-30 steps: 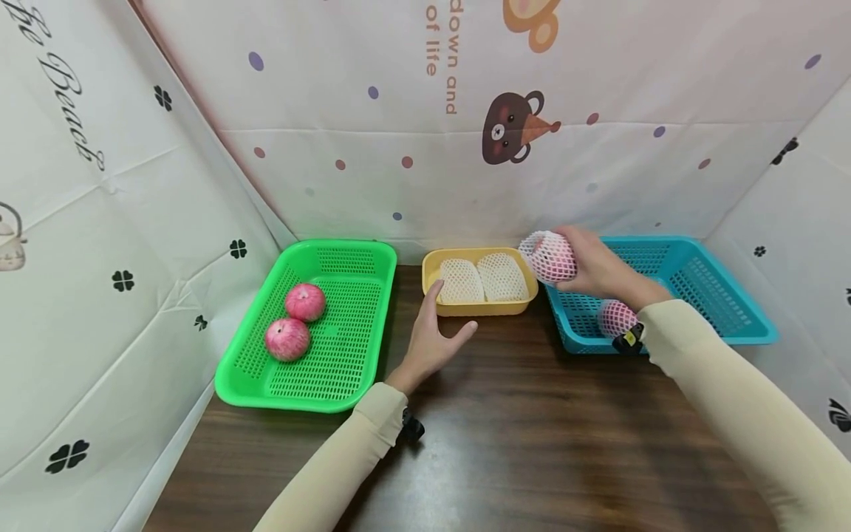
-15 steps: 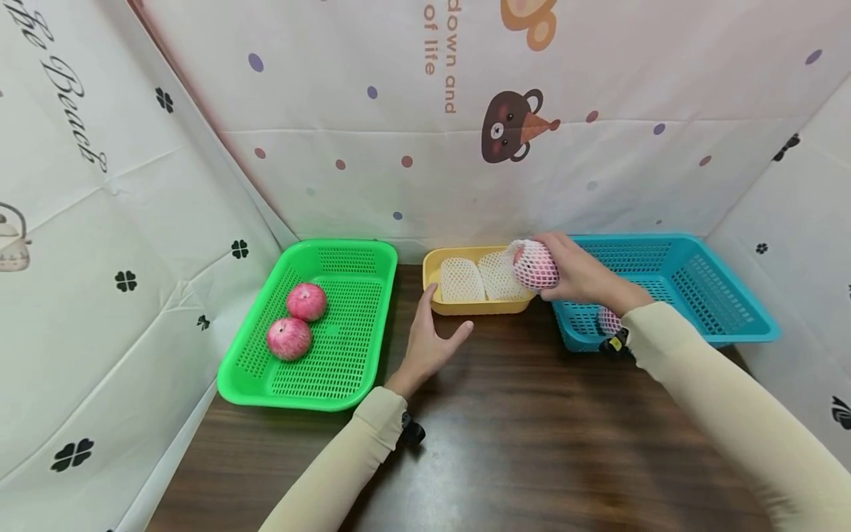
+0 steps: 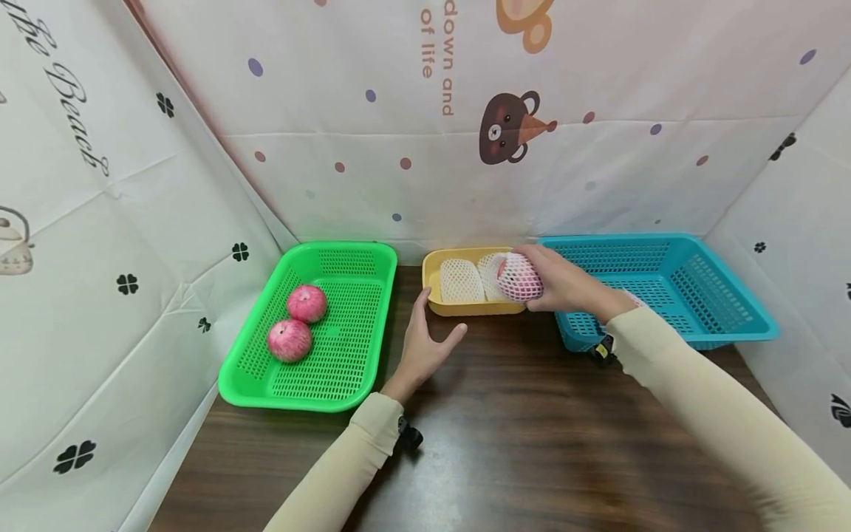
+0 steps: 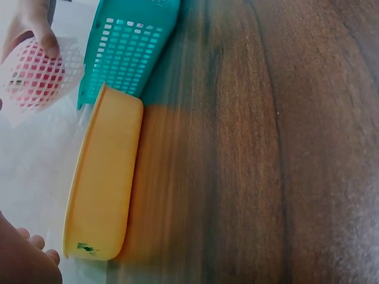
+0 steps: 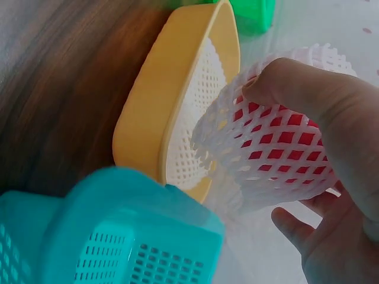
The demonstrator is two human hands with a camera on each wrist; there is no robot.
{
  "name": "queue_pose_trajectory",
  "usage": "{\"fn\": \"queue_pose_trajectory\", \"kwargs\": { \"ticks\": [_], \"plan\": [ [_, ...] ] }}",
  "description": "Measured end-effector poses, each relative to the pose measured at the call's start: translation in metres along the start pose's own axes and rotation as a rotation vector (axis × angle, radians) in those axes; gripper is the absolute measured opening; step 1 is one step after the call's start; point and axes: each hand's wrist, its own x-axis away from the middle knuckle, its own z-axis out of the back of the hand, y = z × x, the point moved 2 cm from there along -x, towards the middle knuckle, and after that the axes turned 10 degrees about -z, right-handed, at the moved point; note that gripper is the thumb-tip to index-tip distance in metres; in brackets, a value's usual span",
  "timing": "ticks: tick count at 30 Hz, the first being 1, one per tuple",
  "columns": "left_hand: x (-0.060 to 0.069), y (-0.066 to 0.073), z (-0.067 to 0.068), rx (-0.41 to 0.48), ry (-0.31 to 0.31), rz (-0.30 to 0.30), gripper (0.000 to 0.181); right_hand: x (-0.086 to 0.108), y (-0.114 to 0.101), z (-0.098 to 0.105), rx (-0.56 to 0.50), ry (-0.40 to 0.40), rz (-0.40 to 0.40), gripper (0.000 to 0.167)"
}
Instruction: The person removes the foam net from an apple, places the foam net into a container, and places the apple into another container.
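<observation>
My right hand (image 3: 570,284) grips a red apple (image 3: 521,279) in a white foam net, fingers and thumb curled round it. It is above the right part of a small yellow basket (image 3: 475,309). The right wrist view shows the net (image 5: 278,154) reaching past the apple as a loose end. In the basket lie two flat white foam nets (image 3: 461,281); the apple partly covers the right one. My left hand (image 3: 420,353), fingers and thumb apart, holds nothing near the basket's front left corner. It also shows at the lower left edge of the left wrist view.
On the left stands a green basket (image 3: 299,403) with two bare apples (image 3: 289,340). To the right is a blue basket (image 3: 731,339), partly hidden by my right forearm. All stand on a dark wooden table (image 3: 518,428) before a printed white cloth (image 3: 399,133).
My right hand has moved left with the netted apple, from the blue basket's near-left edge to over the yellow basket. My left hand has barely shifted.
</observation>
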Motion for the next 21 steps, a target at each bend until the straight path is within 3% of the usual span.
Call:
{"fn": "queue_pose_trajectory", "kwargs": {
  "ticks": [21],
  "plan": [
    [0.007,-0.008,-0.002,0.006,0.023,0.032,0.096,0.0,-0.024,-0.025,0.067,-0.083,0.045,0.098]
  ]
}}
